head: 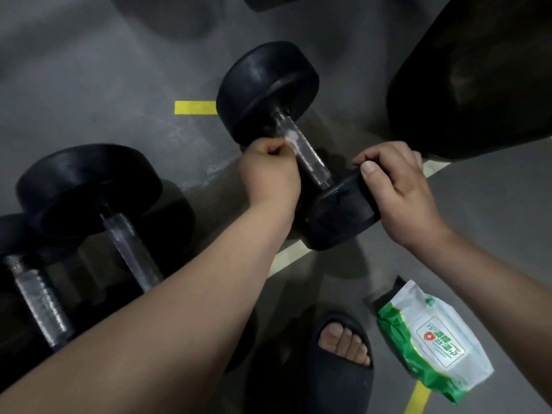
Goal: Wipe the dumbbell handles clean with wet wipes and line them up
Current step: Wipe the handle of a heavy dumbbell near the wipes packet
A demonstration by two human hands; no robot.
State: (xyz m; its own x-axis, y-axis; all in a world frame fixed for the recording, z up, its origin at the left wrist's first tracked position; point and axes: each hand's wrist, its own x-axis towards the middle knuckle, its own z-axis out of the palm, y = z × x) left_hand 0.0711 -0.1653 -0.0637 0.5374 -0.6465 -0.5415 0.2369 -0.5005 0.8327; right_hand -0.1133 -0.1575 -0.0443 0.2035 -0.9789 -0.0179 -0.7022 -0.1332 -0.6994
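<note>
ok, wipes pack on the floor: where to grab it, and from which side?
Pinch the wipes pack across its narrow width at mid-length, coming from above. It lies flat on the floor, label up, its film looks soft and crumpled, and both long edges are free.

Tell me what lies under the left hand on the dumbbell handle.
A white wet wipe shows, pinched by the left hand against the metal handle. The fist covers the rest of the wipe.

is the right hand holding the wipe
No, the left hand holds the wipe on the dumbbell handle; the right hand grips the weight head.
</note>
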